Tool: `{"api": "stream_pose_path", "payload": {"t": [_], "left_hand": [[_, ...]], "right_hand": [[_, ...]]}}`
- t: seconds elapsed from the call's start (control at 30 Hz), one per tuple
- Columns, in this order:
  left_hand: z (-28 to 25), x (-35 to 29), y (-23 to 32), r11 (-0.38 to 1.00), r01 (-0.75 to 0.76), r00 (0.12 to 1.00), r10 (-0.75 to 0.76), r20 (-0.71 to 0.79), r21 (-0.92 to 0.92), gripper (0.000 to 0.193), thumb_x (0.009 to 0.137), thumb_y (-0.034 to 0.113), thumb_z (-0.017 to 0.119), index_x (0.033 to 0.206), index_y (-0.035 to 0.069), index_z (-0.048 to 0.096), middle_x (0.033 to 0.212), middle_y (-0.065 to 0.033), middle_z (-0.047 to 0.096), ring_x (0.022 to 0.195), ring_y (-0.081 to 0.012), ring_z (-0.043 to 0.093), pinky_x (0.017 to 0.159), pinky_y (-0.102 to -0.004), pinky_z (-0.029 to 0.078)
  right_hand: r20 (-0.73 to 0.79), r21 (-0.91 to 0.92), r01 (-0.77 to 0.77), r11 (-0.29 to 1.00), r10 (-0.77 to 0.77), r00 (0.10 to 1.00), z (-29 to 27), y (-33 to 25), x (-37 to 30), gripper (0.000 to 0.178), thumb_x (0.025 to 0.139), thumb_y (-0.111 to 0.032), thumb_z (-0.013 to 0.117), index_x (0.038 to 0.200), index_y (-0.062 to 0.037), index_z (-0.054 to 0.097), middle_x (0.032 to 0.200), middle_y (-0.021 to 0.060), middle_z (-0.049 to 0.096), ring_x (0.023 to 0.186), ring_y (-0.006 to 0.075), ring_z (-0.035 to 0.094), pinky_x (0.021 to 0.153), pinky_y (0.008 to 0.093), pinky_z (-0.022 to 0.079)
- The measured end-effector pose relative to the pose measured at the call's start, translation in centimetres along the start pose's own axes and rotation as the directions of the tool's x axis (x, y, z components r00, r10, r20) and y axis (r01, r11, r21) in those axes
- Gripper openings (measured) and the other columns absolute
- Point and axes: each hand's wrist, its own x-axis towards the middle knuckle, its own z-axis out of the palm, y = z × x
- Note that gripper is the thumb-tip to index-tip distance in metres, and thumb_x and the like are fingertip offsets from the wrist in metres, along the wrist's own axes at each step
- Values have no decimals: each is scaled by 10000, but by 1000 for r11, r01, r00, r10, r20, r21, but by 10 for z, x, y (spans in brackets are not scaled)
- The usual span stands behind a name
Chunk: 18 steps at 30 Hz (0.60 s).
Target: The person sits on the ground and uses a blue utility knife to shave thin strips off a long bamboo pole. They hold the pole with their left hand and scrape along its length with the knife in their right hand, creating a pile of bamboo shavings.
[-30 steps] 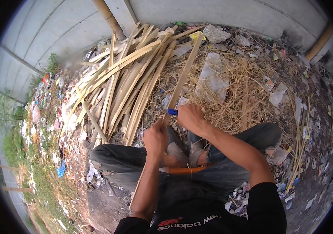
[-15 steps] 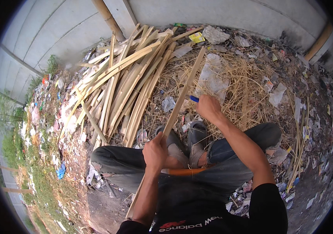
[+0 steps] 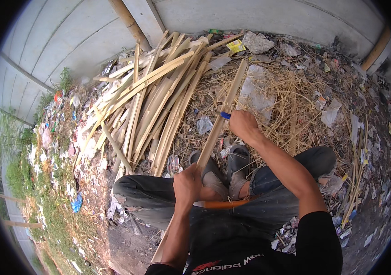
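Note:
I sit on the ground with a long split bamboo strip (image 3: 225,107) slanting from my lap up toward the far right. My left hand (image 3: 187,185) grips the strip low down, near my knees. My right hand (image 3: 243,124) is closed on a small tool with a blue handle (image 3: 225,115) pressed against the strip about halfway up. An orange-handled tool (image 3: 223,204) lies across my lap, below my grey shoes (image 3: 225,167).
A pile of split bamboo strips (image 3: 152,98) lies to the left front. Dry straw and shavings (image 3: 287,98) cover the ground ahead. Plastic litter (image 3: 62,137) is scattered on the left beside grass. A grey concrete wall (image 3: 259,16) with bamboo poles closes off the back.
My right hand with the blue-handled tool has slid up along the strip, away from my body. My left hand has kept its grip near my knees.

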Motion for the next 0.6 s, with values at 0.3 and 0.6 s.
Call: {"api": "stream_pose_path", "payload": {"t": [0.3, 0.6], "left_hand": [[-4, -8, -1, 999, 16, 1000, -15, 23, -45, 188, 943, 160, 730, 1014, -12, 751, 738, -266, 650, 687, -424, 699, 613, -418, 520], [2, -19, 2, 998, -53, 994, 55, -89, 18, 213, 965, 169, 699, 1147, 87, 773, 815, -197, 731, 761, -419, 727, 660, -493, 573]], "right_hand": [[-7, 11, -83, 997, 83, 997, 1, 8, 5, 231, 916, -87, 593, 964, 48, 774, 998, 289, 762, 970, 455, 758, 845, 537, 605], [39, 562, -299, 771, 336, 941, -13, 61, 21, 455, 924, -420, 752, 929, 35, 746, 836, 191, 735, 734, 334, 720, 728, 473, 549]]}}
